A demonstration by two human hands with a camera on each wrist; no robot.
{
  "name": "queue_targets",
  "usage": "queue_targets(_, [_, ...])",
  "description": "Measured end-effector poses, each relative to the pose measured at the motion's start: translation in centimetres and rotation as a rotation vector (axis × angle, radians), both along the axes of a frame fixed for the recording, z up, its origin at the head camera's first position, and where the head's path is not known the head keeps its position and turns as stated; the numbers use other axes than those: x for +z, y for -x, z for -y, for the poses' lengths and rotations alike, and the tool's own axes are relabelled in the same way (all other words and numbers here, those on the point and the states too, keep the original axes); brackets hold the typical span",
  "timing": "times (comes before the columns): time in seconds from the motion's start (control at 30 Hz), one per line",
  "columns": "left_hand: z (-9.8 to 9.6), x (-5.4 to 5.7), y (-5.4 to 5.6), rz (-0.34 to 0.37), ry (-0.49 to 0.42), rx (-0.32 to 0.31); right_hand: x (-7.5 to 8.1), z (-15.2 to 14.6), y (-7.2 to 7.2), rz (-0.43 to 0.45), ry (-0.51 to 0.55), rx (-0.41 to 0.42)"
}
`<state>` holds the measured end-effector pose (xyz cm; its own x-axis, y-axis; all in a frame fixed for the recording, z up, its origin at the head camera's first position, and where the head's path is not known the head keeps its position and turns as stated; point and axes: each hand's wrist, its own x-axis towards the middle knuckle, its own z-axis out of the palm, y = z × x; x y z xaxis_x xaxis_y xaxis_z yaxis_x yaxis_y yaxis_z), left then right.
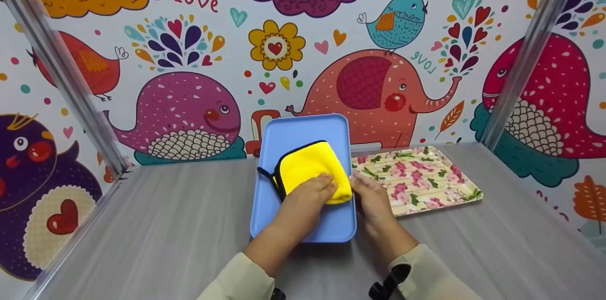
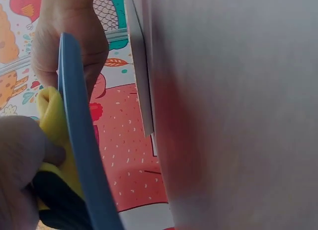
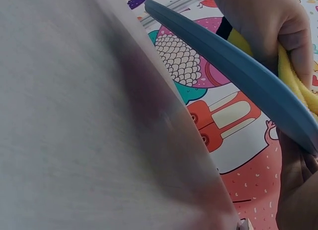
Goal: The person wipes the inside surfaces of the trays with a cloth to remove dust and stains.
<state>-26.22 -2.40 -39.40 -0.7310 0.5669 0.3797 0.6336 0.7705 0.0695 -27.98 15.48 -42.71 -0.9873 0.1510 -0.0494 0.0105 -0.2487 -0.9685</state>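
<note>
A blue tray [image 1: 303, 127] is raised off the table and tilted, its edge turned toward the camera in both wrist views. My right hand [image 1: 376, 200] grips its right edge, the thumb at the rim and the other fingers hidden behind. On the tray's upper face lies a folded yellow cloth [image 1: 303, 163] with black trim and a black loop at its left. My left hand [image 1: 305, 203] holds this cloth against the tray, fingers bent over its lower part. The cloth [image 2: 49, 108] bunches up beside the left hand [image 2: 20, 160] in the left wrist view.
A floral-patterned tray [image 1: 421, 179] lies on the grey table [image 1: 180, 224], to the right of the blue one. Behind the table stands a wall [image 1: 265, 87] printed with cartoon animals, with metal posts [image 1: 525, 49] at the corners.
</note>
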Motion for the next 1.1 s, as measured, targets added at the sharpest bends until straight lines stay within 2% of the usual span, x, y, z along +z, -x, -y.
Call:
queue_targets(0.27, [1.2,1.4,1.0,-0.059,0.306,-0.089,-0.1,0.0,0.1,0.001,0.005,0.006])
queue_targets(0.47, [2.7,2.1,1.9,-0.083,0.435,-0.121,0.0,0.1,0.0,0.006,-0.008,0.004])
queue_targets(0.77, [4.8,3.1,3.5,-0.096,0.488,-0.11,0.1,0.0,0.0,0.015,-0.023,0.015])
queue_targets(0.93, [5.8,3.4,4.4,-0.131,0.497,-0.071,0.1,0.1,0.0,-0.002,-0.02,0.015])
queue_targets(1.1, [6.8,3.4,4.9,-0.088,0.487,-0.005,-0.1,0.3,0.0,-0.016,-0.017,0.031])
